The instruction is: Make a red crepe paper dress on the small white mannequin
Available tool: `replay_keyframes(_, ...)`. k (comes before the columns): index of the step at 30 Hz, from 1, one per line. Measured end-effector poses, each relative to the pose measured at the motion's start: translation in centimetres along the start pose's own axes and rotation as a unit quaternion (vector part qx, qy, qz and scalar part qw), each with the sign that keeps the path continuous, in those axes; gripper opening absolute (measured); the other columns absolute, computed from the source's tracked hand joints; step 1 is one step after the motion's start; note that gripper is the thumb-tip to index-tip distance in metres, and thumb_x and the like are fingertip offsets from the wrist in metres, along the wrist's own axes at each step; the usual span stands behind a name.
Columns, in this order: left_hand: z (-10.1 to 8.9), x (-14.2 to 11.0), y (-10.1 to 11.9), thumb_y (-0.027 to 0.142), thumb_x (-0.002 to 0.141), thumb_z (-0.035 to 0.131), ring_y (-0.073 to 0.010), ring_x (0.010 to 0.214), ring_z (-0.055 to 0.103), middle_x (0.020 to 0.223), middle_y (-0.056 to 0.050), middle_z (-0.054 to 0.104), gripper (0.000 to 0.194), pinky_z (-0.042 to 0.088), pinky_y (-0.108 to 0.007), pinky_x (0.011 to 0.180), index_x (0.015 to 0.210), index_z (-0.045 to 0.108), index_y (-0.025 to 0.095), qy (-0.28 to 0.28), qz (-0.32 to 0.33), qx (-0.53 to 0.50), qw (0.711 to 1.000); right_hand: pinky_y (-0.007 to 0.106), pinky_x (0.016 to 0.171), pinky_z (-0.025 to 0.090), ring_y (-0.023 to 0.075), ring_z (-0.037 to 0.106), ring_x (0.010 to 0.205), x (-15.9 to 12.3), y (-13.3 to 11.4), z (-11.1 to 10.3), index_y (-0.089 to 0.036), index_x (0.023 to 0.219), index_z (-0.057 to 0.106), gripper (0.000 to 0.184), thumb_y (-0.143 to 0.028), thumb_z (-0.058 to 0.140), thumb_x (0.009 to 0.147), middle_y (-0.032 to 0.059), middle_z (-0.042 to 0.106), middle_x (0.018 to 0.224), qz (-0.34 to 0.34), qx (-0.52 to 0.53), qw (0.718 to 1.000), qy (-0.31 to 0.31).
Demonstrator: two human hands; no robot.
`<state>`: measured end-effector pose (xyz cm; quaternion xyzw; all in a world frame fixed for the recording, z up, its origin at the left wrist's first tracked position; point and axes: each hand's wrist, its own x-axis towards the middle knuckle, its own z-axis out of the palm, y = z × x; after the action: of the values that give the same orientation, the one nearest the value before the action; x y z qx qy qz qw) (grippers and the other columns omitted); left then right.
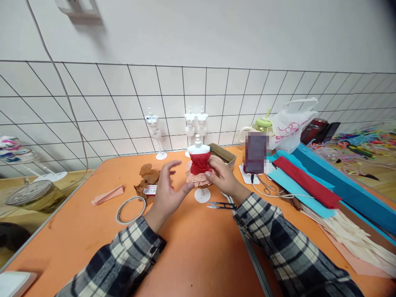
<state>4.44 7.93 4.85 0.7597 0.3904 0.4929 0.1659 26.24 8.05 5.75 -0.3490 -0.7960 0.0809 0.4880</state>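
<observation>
In the middle of the table stands a small white mannequin on a round base. A red bodice wraps its torso, above a ruffled peach skirt. My right hand closes on the right side of the dress, thumb in front and fingers partly hidden behind. My left hand is held to the left of the mannequin, thumb and fingers apart, with nothing in it. Black-handled thread snips lie just below my right hand. Left of my left hand are crumpled brown fabric pieces and a tape ring.
More white mannequins stand by the tiled wall. A cardboard box sits behind my right hand. To the right are a phone on a stand, scissors, a plastic bag and coloured fabric strips. A peach strip lies left.
</observation>
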Motion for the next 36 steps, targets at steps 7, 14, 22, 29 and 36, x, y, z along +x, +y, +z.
replay_keyframes(7, 0.9, 4.1, 1.5, 0.042, 0.085, 0.068, -0.0294, 0.123, 0.057, 0.133, -0.01, 0.063, 0.054, 0.044, -0.048, 0.106, 0.133, 0.054, 0.021, -0.168, -0.04, -0.027, 0.985, 0.046, 0.101, 0.048, 0.027, 0.059, 0.115, 0.0, 0.0, 0.0, -0.022, 0.114, 0.06, 0.027, -0.036, 0.053, 0.092, 0.0103, 0.066, 0.119, 0.045, -0.01, 0.999, -0.006)
replay_keyframes(14, 0.4, 4.2, 0.6, 0.037, 0.088, 0.063, -0.0255, 0.114, 0.063, 0.124, -0.006, 0.07, 0.042, 0.047, -0.041, 0.102, 0.126, 0.062, 0.021, -0.203, -0.032, -0.053, 0.977, 0.045, 0.098, 0.047, 0.0268, 0.06, 0.11, -0.1, 0.5, -0.5, -0.021, 0.1, 0.063, 0.026, -0.043, 0.048, 0.097, 0.0099, 0.067, 0.112, 0.037, 0.014, 0.999, -0.03)
replay_keyframes(22, -0.7, 4.2, 2.3, 0.044, 0.084, 0.067, -0.0274, 0.12, 0.06, 0.133, -0.007, 0.064, 0.052, 0.046, -0.041, 0.103, 0.131, 0.058, 0.024, -0.2, -0.041, -0.001, 0.979, 0.047, 0.096, 0.046, 0.0274, 0.06, 0.106, 0.1, 0.2, -0.6, -0.02, 0.101, 0.063, 0.023, -0.038, 0.049, 0.097, 0.0105, 0.068, 0.109, 0.037, 0.026, 0.998, -0.046)
replay_keyframes(29, -0.3, 4.1, 2.3, 0.033, 0.081, 0.069, -0.0287, 0.106, 0.065, 0.114, -0.006, 0.072, 0.033, 0.046, -0.046, 0.098, 0.111, 0.066, 0.021, -0.137, -0.005, 0.07, 0.988, 0.047, 0.101, 0.046, 0.0288, 0.057, 0.12, 0.0, -0.7, -0.7, -0.022, 0.126, 0.056, 0.035, -0.035, 0.055, 0.093, 0.0121, 0.062, 0.13, 0.006, -0.01, 1.0, -0.01)
replay_keyframes(36, -0.9, 4.3, 2.5, 0.029, 0.081, 0.067, -0.0279, 0.103, 0.065, 0.111, -0.006, 0.072, 0.033, 0.051, -0.039, 0.085, 0.113, 0.065, 0.02, -0.134, -0.019, 0.066, 0.989, 0.037, 0.081, 0.048, 0.02, 0.063, 0.084, -0.4, -1.2, -0.5, -0.024, 0.089, 0.064, 0.005, -0.019, 0.062, 0.089, 0.0024, 0.071, 0.085, -0.092, -0.182, 0.97, 0.135)
